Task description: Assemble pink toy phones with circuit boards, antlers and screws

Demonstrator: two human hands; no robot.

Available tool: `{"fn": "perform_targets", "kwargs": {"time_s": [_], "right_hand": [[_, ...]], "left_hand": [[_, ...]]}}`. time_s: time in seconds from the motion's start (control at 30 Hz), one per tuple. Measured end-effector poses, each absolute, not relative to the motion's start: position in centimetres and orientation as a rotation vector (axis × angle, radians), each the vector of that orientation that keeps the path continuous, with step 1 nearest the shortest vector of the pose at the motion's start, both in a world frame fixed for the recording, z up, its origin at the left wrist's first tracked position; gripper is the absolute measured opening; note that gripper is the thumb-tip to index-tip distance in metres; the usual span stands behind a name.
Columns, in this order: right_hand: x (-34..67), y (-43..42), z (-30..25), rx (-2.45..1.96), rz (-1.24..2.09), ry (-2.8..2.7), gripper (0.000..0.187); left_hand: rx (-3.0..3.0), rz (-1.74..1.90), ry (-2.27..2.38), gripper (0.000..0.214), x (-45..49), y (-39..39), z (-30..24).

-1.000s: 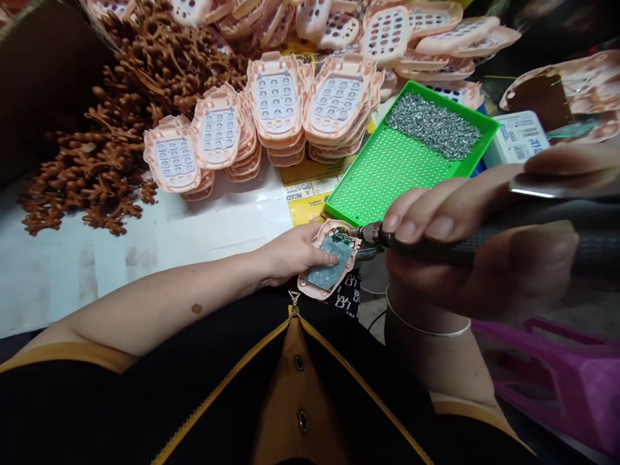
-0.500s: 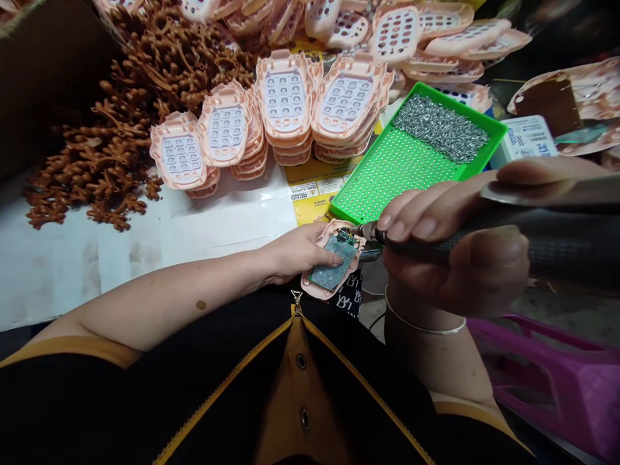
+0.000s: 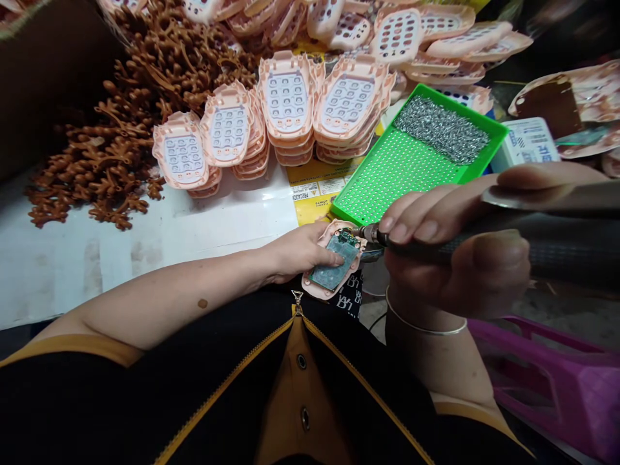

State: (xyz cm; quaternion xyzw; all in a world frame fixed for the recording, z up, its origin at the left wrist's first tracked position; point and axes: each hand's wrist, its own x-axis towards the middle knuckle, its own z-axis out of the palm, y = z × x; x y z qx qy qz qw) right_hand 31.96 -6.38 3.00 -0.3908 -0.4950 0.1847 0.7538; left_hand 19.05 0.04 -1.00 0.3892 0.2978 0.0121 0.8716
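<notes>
My left hand (image 3: 312, 252) grips a pink plastic shell (image 3: 310, 288) by its left side. The thumb presses on a green circuit board (image 3: 334, 266) lying inside the shell. My right hand (image 3: 450, 239) is wrapped around a dark electric screwdriver (image 3: 557, 239), held almost level. The metal tip of the screwdriver reaches the upper right edge of the shell, close to the board's top end. Whether a screw sits under the tip is too small to tell.
A green tray (image 3: 361, 184) of small screws (image 3: 440, 129) stands just beyond my hands. Behind are stacked pink shells with keypads (image 3: 285, 97). Brown plastic parts (image 3: 97, 161) are heaped at left. A white box (image 3: 530, 141) sits right of the tray, a purple stool (image 3: 547, 374) lower right.
Almost nothing differs. The whole view has shifted by a few pixels, while both hands keep the same hold on shell and screwdriver.
</notes>
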Motion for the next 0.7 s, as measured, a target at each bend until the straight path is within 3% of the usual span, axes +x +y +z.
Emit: {"fn": "perform_targets", "kwargs": {"time_s": [0.7], "right_hand": [[32.18,-5.67,2.50,-0.909,0.441,-1.230,0.028]], "left_hand": [[0.841,0.030,0.663,0.022,19.11,0.15,-1.04]]}}
